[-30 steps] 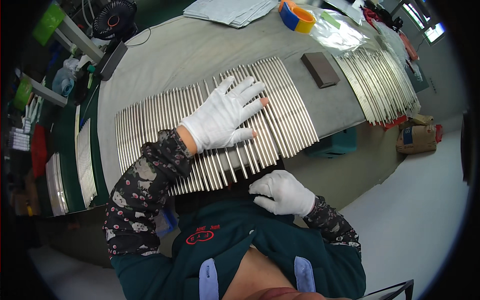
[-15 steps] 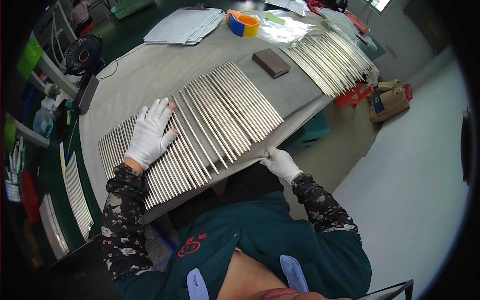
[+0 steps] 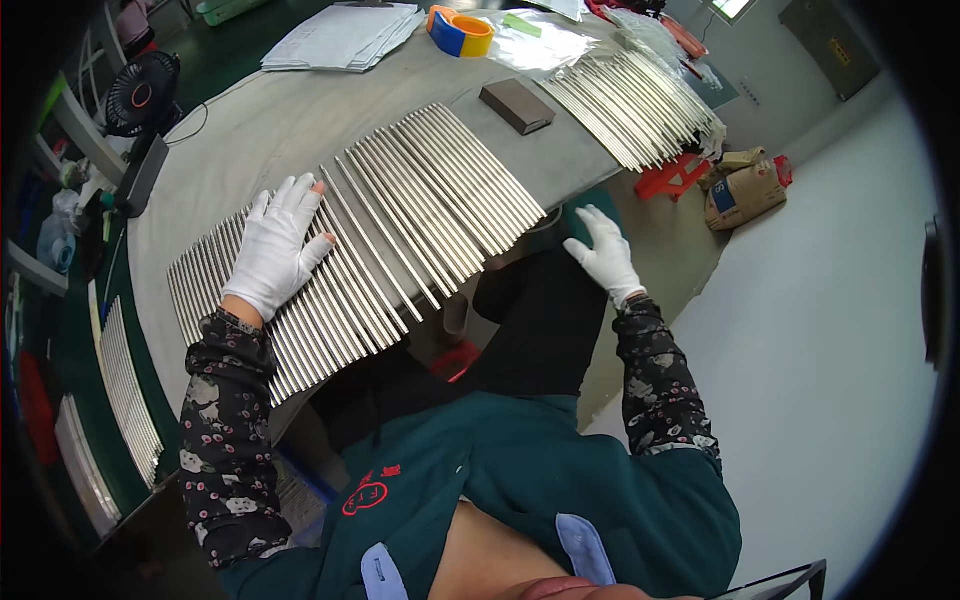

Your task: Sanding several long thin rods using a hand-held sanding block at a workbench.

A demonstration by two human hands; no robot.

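One long row of metal rods (image 3: pixel 420 210), too many and too close-set to count surely, lies side by side on the grey-covered tabletop (image 3: pixel 230 135), with wider gaps around a few rods near its middle. Two hands show, both in white gloves. The left hand (image 3: pixel 275 245) lies palm down over the left part of the row, its fingers straight and slightly apart, thumb held out; two bare fingertips poke from the glove. The right hand (image 3: pixel 605 255) is spread open beyond the tabletop's near edge, beside the person's knee; whether it touches anything, I cannot tell.

One brown block (image 3: pixel 517 106) sits past the row's right end, between it and a second pile of rods (image 3: pixel 635 110). Farther back are one blue-and-orange ring (image 3: pixel 462 34) and one stack of papers (image 3: pixel 340 40). One black fan (image 3: pixel 143 94) stands at the left.
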